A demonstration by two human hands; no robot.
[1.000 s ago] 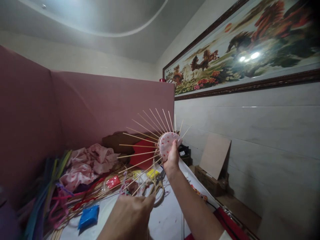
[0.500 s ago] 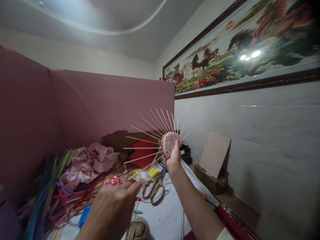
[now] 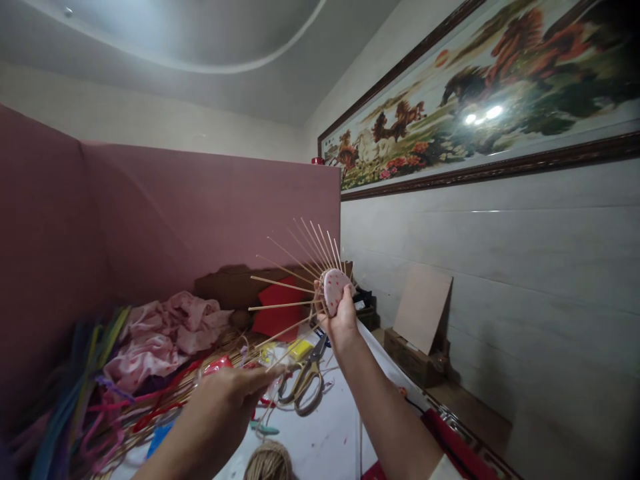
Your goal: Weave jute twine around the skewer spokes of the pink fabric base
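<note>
While the right hand (image 3: 341, 319) clamps a pink, red-dotted fabric disc (image 3: 333, 291) at frame centre, thin pale wooden sticks (image 3: 283, 285) fan from its edge.
Lower left, the left hand (image 3: 227, 393) has its fingers drawn together, their hold impossible to tell; gold-handled metal scissors (image 3: 311, 368) and a brown twine ball (image 3: 269, 461) lie on the white table (image 3: 327, 430).

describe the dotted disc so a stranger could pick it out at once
Find the pink partition. Just below its right end, the right hand grips the disc. Unlike the crumpled dotted cloth farther left, it has a smooth curved edge with thin sticks fanning out behind it.
</note>
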